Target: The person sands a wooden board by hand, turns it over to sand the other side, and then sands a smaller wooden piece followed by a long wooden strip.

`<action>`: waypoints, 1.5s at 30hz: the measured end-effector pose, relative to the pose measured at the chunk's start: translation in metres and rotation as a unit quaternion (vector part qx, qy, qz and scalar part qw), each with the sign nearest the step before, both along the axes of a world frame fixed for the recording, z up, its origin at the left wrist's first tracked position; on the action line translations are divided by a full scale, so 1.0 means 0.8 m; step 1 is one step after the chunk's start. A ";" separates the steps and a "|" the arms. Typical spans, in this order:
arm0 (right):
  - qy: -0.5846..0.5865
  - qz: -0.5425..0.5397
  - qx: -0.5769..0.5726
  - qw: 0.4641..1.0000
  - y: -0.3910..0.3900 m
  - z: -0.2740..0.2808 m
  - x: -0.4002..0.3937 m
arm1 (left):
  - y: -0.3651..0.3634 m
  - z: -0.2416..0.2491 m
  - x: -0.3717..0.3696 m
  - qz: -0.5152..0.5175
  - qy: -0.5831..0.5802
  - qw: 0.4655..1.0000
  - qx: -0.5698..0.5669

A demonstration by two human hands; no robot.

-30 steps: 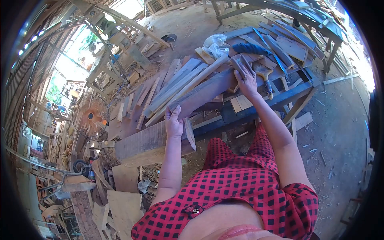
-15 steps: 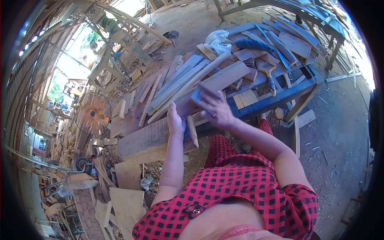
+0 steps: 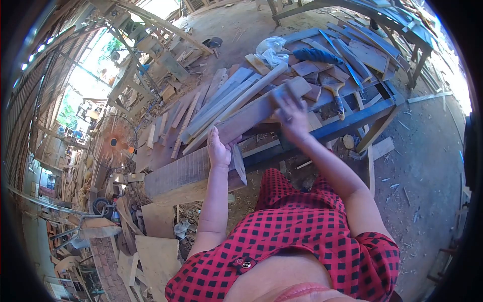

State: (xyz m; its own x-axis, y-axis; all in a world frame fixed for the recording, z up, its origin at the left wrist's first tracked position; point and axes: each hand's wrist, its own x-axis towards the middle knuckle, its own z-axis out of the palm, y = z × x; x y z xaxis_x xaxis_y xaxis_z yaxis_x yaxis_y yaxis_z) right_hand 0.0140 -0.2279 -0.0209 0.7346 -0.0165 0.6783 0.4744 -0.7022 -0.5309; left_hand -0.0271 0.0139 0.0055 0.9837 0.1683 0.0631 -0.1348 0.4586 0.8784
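A flat brown wooden board [image 3: 251,120] slants up and away to the right over the work table. My left hand [image 3: 220,151] is closed on its near end, with the fingers partly hidden beneath it. On the board's far part, my right hand [image 3: 294,119] grips a dark flat block [image 3: 286,96] that looks like a sanding block. Motion blurs that hand and the block. Below my left hand lies a thick wooden beam [image 3: 178,168] with lines across its top.
Several planks [image 3: 226,103] pile up behind the board. A paintbrush [image 3: 336,95], a clear plastic bag [image 3: 271,50] and a dark blue cloth [image 3: 317,56] lie among the wood. The table's dark edge [image 3: 327,132] runs to the right. A round wire fan [image 3: 114,143] stands at left.
My right hand has slid the block along the board, away and to the right, towards its far end. My left hand still holds the near end in about the same place.
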 end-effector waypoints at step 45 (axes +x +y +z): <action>0.040 0.004 -0.068 0.997 -0.038 -0.007 0.037 | -0.009 0.016 -0.006 0.017 0.021 1.000 0.012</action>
State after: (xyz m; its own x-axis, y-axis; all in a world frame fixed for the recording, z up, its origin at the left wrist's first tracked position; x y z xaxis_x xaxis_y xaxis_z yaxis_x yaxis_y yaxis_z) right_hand 0.0434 -0.2581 -0.0264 0.7866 0.0779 0.6125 0.4400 -0.7666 -0.4676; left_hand -0.0322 0.0064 0.0180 0.9795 0.1998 0.0271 -0.1131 0.4327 0.8944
